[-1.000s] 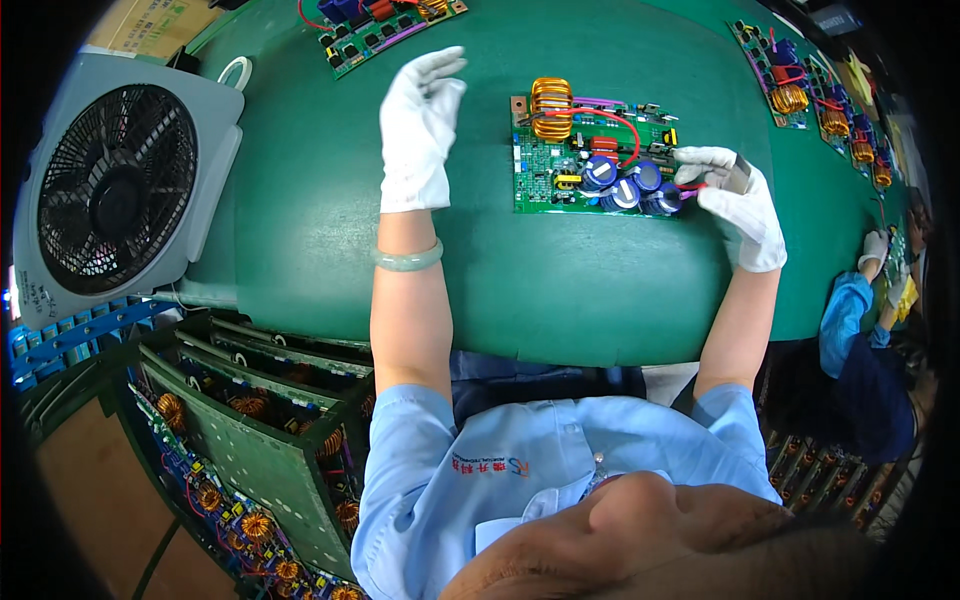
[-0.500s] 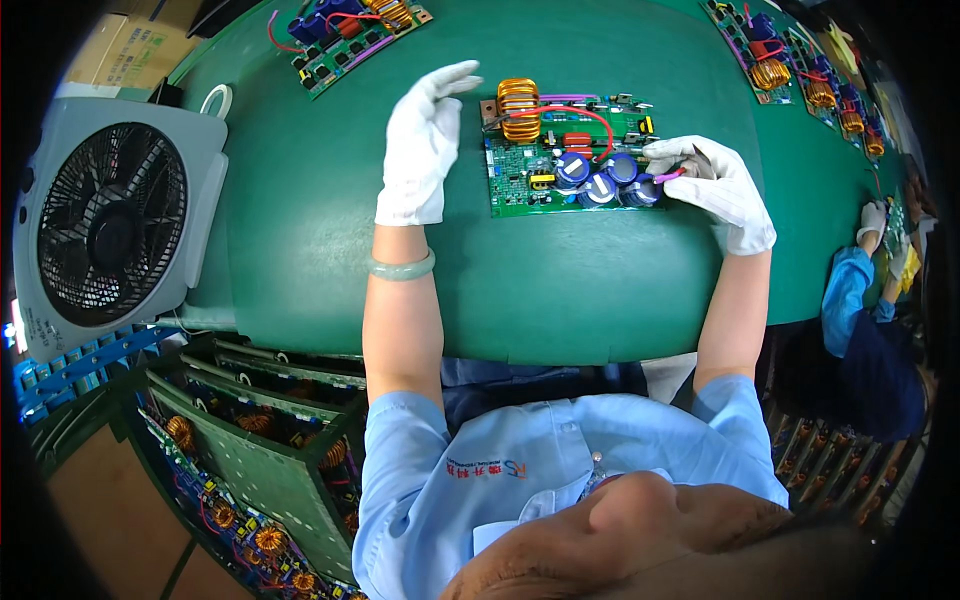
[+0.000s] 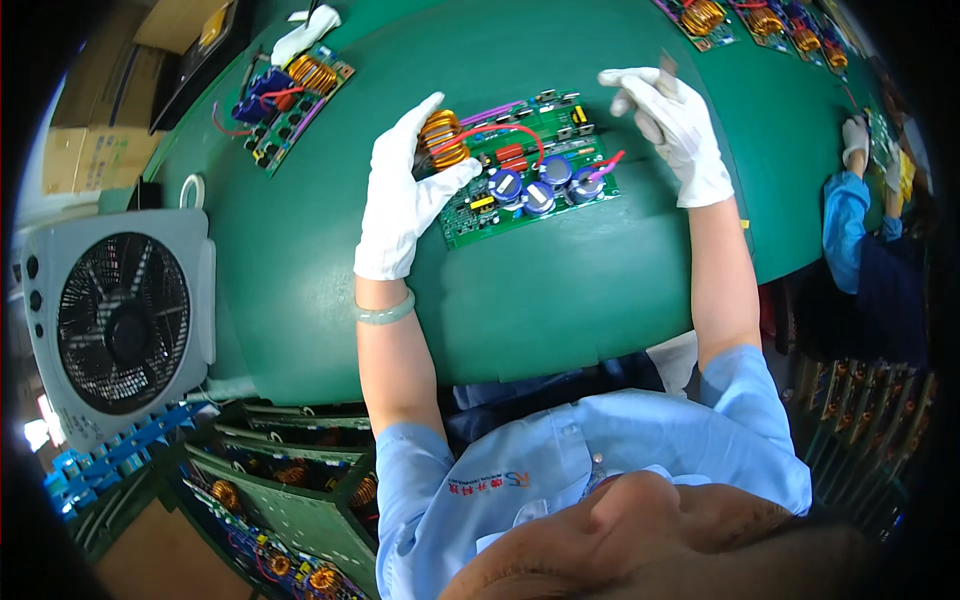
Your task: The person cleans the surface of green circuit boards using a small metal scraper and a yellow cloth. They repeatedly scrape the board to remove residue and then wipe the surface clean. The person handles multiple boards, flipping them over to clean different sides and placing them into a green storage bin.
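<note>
A green circuit board (image 3: 590, 203) lies slightly turned on the table, bearing blue capacitors (image 3: 538, 198), a red wire and a copper coil (image 3: 443, 139). My left hand (image 3: 400, 195), in a white glove, grips the board's left end around the coil, thumb on the near side and fingers on the far side. A pink-purple wire end (image 3: 607, 166) stands up at the right capacitor. My gloved right hand (image 3: 672, 125) is raised beyond the board's right end, apart from it. Its fingers are closed on a small flat metal tool (image 3: 668, 63), whose exact kind is unclear.
On the green table (image 3: 520, 310) another board (image 3: 285, 105) lies at far left, with a gloved hand (image 3: 305, 33) of another person beside it. More boards (image 3: 765, 22) line the far right. A fan (image 3: 125, 320) stands left; a co-worker's sleeve (image 3: 848, 230) shows right.
My left hand has gone from hovering beside the board to gripping its left end. My right hand has lifted off the right capacitors and wire, moving away. The board now sits turned.
</note>
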